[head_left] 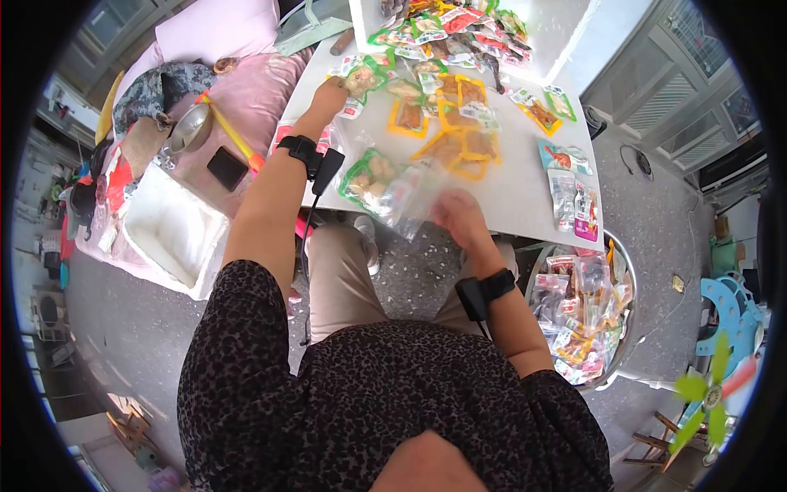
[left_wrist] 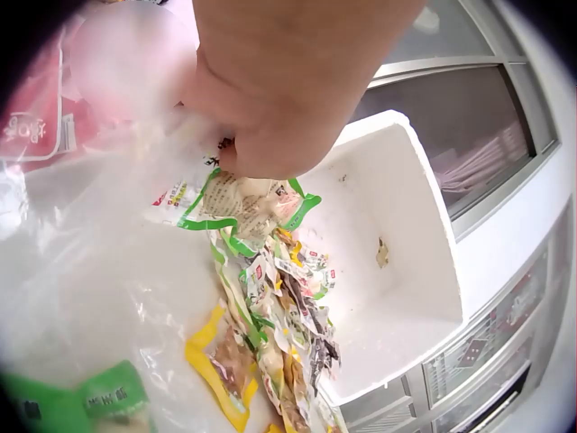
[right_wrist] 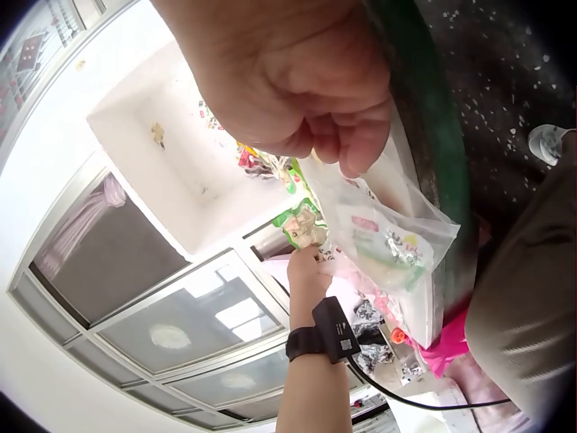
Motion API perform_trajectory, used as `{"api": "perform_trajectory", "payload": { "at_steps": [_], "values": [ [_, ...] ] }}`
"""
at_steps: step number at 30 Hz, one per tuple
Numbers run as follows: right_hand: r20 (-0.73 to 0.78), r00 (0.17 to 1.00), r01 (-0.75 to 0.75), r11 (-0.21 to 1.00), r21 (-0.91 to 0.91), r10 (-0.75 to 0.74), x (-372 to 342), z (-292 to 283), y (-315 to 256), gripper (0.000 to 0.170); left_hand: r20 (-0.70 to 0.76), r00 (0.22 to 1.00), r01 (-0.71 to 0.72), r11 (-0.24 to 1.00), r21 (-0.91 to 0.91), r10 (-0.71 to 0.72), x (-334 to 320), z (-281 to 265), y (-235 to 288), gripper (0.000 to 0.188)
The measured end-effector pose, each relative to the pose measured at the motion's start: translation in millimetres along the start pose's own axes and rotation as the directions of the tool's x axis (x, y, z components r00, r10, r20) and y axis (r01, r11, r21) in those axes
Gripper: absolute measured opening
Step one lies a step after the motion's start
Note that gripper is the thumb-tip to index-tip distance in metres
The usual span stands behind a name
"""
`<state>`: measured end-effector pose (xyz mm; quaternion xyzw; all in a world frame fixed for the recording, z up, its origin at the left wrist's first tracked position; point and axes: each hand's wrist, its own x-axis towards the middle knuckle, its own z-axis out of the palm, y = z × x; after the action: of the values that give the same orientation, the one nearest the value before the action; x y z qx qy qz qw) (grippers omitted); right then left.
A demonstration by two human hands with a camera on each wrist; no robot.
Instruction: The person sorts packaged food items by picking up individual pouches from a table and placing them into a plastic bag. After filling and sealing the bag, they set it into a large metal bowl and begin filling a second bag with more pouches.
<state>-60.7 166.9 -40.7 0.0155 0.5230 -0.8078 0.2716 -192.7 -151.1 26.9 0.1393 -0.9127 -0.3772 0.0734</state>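
At the table's far left, my left hand (head_left: 330,97) grips a green-edged food packet (head_left: 361,79) with pale pieces inside. The left wrist view has this packet (left_wrist: 248,206) just below the fingers, in front of a white foam box (left_wrist: 388,244). My right hand (head_left: 461,217), blurred, is at the near edge of the table. Its curled fingers pinch the edge of a clear plastic bag (right_wrist: 397,239), seen in the right wrist view. A green-edged packet (head_left: 373,176) shows in that bag, lying in front of me.
Yellow-edged packets (head_left: 452,102) lie mid-table. The foam box (head_left: 566,37) at the back holds a heap of packets. More packets (head_left: 561,189) lie along the right edge. A metal basin (head_left: 631,287) full of packets stands below right; a pink-covered surface (head_left: 262,90) adjoins on the left.
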Motion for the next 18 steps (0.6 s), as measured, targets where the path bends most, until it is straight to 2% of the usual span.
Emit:
{"api": "perform_trajectory", "payload": {
  "at_steps": [1,2,3,4,6,9,10,12,13,14,16,17,18],
  "values": [
    [-0.004,1.0,0.018,1.0,0.015,-0.018,-0.9,0.3,-1.9,0.007,0.052,0.998,0.034,0.971,-0.239,-0.022,-4.8,-4.3,5.2,0.032],
    [-0.009,0.999,0.036,0.999,0.03,-0.036,-2.0,1.2,-4.6,0.008,0.109,0.994,0.077,0.884,-0.461,-0.03,-10.4,-7.2,10.1,0.031],
    [-0.015,0.999,0.053,0.998,0.046,-0.052,-3.4,2.5,-6.9,0.009,0.167,0.986,0.129,0.746,-0.653,-0.024,-20.1,-11.5,18.2,0.031],
    [-0.004,0.998,0.063,0.994,0.092,-0.063,-4.1,4.2,-9.5,0.009,0.204,0.976,0.108,0.644,-0.757,0.076,-31.2,-16.2,25.8,0.03],
    [0.004,0.997,0.07,0.98,0.187,-0.072,-7.0,7.7,-15.5,0.011,0.242,0.931,0.121,0.396,-0.91,0.273,-59.1,-21.3,39.7,0.028],
    [0.008,0.998,0.061,0.986,0.153,-0.062,-19.7,22.0,-28.8,0.014,0.307,0.791,0.148,0.321,-0.935,0.529,-115.3,-16.2,63.4,0.028],
    [0.002,0.998,0.058,0.994,0.09,-0.058,-28.1,28.3,-33.4,0.016,0.367,0.703,0.228,0.296,-0.928,0.61,-128.1,-8.9,58.5,0.026],
    [0.082,0.996,-0.025,1.0,-0.019,0.026,-39.8,31.1,-35.7,0.021,0.486,0.635,0.398,0.285,-0.872,0.601,-160.5,9.5,63.1,0.024],
    [0.12,0.99,-0.058,0.995,-0.078,0.067,-43.7,30.6,-35.9,0.023,0.491,0.649,0.337,0.359,-0.87,0.581,-178.0,18.3,67.6,0.025],
    [0.279,0.955,-0.099,0.995,-0.022,0.101,-45.8,26.8,-31.9,0.027,0.495,0.664,0.274,0.433,-0.859,0.561,-193.9,26.1,70.6,0.026],
    [0.573,0.81,-0.2,0.977,0.069,0.126,-51.2,19.6,-23.0,0.033,0.619,0.602,0.328,0.55,-0.768,0.504,-217.2,36.4,73.4,0.024],
    [0.546,0.827,-0.243,0.961,0.131,0.134,-58.6,21.1,-20.1,0.032,0.677,0.567,0.352,0.604,-0.715,0.47,-224.6,41.4,73.6,0.023],
    [0.52,0.842,-0.281,0.939,0.196,0.143,-69.5,29.1,-18.6,0.03,0.699,0.518,0.415,0.57,-0.709,0.493,-228.3,47.8,71.4,0.022]
  ]
}}
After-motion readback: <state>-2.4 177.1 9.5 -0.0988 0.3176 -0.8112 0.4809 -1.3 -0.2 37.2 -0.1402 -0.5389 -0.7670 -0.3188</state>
